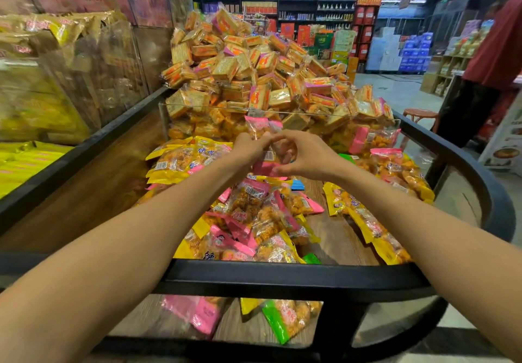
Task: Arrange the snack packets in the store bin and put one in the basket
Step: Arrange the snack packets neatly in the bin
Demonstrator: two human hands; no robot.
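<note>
Both my arms reach over the black rim of the store bin [282, 276]. My left hand [250, 146] and my right hand [303, 155] meet above the middle of the bin and together hold a pink snack packet [264, 128] upright, fingers curled round its sides. Its pink lower edge shows below my hands. Under them lies a loose heap of pink and yellow packets [254, 218] on the wooden bin floor. Yellow packets [183, 159] lie stacked at the left, more yellow ones [375, 227] at the right. No basket is visible.
Behind a clear divider [282, 112] rises a tall pile of orange cracker packs [254, 63]. Clear bins of yellow packs [56, 80] stand at the left. A person in a red top [497, 52] stands at the right by a small stool [421, 114]. Shelves fill the background.
</note>
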